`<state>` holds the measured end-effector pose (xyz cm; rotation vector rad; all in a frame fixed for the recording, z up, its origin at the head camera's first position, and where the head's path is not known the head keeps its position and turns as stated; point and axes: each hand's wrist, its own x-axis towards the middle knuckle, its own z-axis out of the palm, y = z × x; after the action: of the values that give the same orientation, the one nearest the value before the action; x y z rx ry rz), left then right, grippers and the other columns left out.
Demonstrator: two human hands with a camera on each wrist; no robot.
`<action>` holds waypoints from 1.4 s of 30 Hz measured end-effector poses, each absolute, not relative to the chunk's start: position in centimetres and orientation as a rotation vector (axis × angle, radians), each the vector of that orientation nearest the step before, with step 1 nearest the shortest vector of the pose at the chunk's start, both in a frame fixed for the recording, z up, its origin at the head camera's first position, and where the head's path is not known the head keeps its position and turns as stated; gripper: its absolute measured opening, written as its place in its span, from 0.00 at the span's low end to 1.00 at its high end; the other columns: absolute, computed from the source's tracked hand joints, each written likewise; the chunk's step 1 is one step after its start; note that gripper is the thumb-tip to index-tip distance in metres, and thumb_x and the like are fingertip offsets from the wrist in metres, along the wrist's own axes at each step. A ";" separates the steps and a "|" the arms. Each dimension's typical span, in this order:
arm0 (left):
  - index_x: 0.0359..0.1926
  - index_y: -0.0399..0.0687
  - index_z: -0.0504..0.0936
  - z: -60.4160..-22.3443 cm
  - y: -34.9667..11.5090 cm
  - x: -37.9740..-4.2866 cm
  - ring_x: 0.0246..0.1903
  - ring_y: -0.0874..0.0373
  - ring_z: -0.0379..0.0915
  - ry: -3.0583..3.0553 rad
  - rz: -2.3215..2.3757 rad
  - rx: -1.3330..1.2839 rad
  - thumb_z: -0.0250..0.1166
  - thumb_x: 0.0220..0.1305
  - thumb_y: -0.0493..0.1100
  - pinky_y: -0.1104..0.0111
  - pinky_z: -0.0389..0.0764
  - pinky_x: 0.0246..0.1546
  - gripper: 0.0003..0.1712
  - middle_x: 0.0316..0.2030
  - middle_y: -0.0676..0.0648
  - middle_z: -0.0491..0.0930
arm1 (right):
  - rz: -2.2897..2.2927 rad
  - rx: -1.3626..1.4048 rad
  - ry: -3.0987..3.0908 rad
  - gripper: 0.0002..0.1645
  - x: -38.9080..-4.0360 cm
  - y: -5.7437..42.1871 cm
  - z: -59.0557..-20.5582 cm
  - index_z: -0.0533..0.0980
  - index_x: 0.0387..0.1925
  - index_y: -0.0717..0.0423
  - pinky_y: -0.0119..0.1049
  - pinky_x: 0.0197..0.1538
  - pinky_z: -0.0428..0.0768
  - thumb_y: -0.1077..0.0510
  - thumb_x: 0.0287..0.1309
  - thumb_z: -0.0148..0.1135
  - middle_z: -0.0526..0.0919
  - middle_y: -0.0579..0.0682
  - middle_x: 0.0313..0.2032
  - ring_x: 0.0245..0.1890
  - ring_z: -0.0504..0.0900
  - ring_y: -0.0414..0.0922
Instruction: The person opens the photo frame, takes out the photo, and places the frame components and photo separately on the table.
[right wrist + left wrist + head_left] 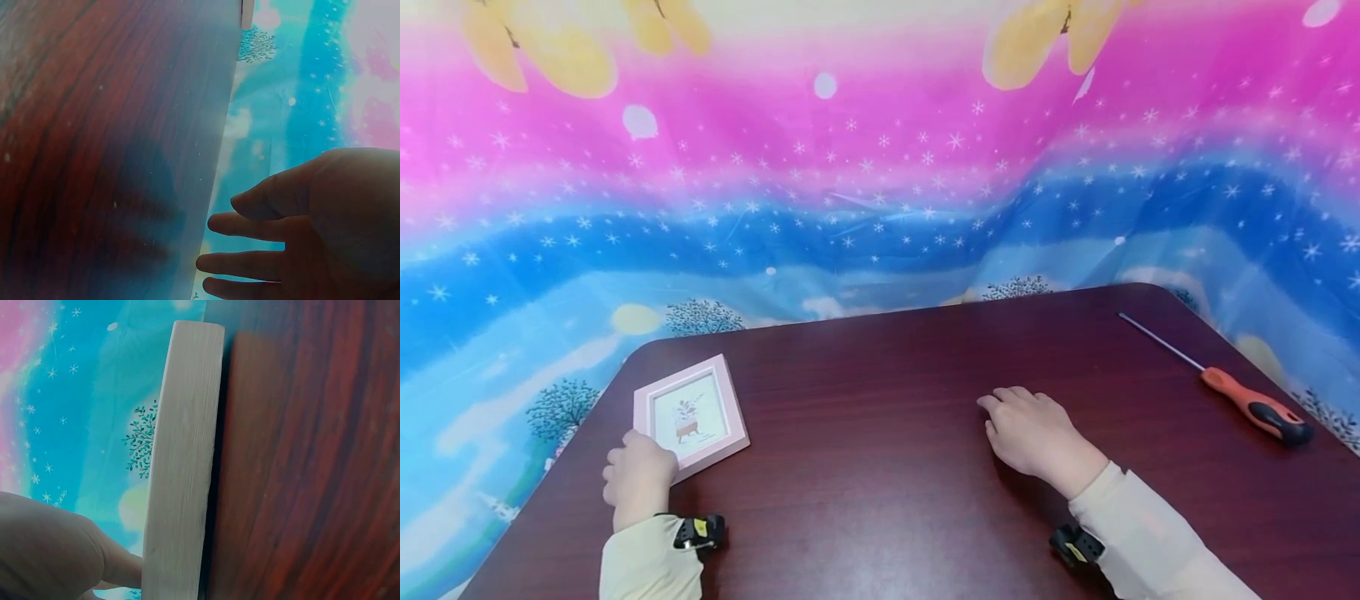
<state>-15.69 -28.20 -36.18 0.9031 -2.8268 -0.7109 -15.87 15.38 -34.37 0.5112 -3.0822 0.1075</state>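
A pink picture frame (737, 417) with a potted-plant print lies at the left of the dark wooden table. My left hand (642, 475) grips its near left corner with bent fingers; some fingertips are hidden. In the left wrist view the pale side of the picture frame (184, 462) stands close to the tabletop, and part of my left hand (56, 550) touches its upper face. Over the middle right of the table, my right hand (1033, 433) holds nothing. The right wrist view shows the fingers of my right hand (350, 219) spread and fairly straight.
A screwdriver (1247, 400) with an orange and black handle lies near the right edge of the table (880, 467), its shaft pointing to the far side. A printed cloth (865, 183) hangs behind the table. Small black cameras (1075, 546) are strapped to both wrists.
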 end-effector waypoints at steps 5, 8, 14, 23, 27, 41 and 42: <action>0.50 0.18 0.63 -36.0 -28.3 -15.8 0.43 0.26 0.64 -2.840 -0.697 0.895 0.48 0.57 0.34 0.35 0.71 0.41 0.23 0.44 0.19 0.67 | 0.106 0.521 -3.064 0.23 -15.8 15.4 -34.2 0.75 0.55 0.61 0.58 0.58 0.74 0.56 0.60 0.54 0.78 0.62 0.57 0.58 0.72 0.58; 0.45 0.20 0.70 -35.9 -28.2 -16.0 0.39 0.29 0.69 -2.867 -0.650 0.866 0.49 0.57 0.35 0.37 0.74 0.37 0.20 0.42 0.20 0.70 | 0.111 0.527 -3.064 0.23 -15.8 15.4 -34.1 0.75 0.55 0.61 0.58 0.58 0.74 0.56 0.60 0.54 0.78 0.62 0.57 0.58 0.72 0.58; 0.42 0.21 0.74 -36.0 -27.4 -16.6 0.36 0.31 0.73 -2.900 -0.601 0.814 0.50 0.56 0.35 0.40 0.76 0.34 0.18 0.41 0.22 0.74 | 0.104 0.532 -3.055 0.22 -15.7 15.3 -34.3 0.76 0.54 0.62 0.58 0.57 0.74 0.56 0.60 0.53 0.79 0.62 0.56 0.58 0.72 0.58; 0.41 0.22 0.74 -36.2 -26.4 -16.9 0.32 0.34 0.74 -2.895 -0.595 0.757 0.51 0.55 0.34 0.40 0.77 0.32 0.17 0.38 0.23 0.76 | 0.094 0.531 -3.046 0.22 -15.7 15.2 -34.5 0.76 0.53 0.62 0.57 0.57 0.75 0.56 0.60 0.54 0.79 0.62 0.55 0.57 0.72 0.58; 0.42 0.21 0.74 -36.4 -25.8 -17.1 0.33 0.32 0.73 -2.893 -0.589 0.723 0.51 0.55 0.33 0.39 0.77 0.33 0.17 0.38 0.23 0.75 | 0.084 0.524 -3.065 0.22 -15.7 15.2 -34.5 0.76 0.54 0.61 0.58 0.58 0.74 0.55 0.60 0.53 0.79 0.62 0.56 0.58 0.72 0.58; 0.48 0.22 0.71 -36.3 -24.6 -17.8 0.36 0.34 0.73 -2.955 -0.581 0.618 0.50 0.57 0.32 0.39 0.77 0.35 0.19 0.42 0.23 0.74 | 0.120 0.493 -3.115 0.26 -15.9 15.0 -34.6 0.72 0.58 0.62 0.59 0.58 0.73 0.52 0.61 0.53 0.77 0.62 0.58 0.58 0.73 0.59; 0.49 0.22 0.70 -36.3 -24.5 -17.8 0.36 0.34 0.73 -2.964 -0.578 0.612 0.50 0.57 0.32 0.39 0.77 0.36 0.20 0.42 0.24 0.74 | 0.121 0.489 -3.121 0.27 -15.9 15.0 -34.6 0.72 0.58 0.62 0.59 0.58 0.73 0.52 0.61 0.53 0.77 0.62 0.58 0.58 0.73 0.59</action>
<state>-17.83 -24.54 -36.33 0.6120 -2.9639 -0.5776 -15.90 15.04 -34.64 0.4893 -3.1205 0.1210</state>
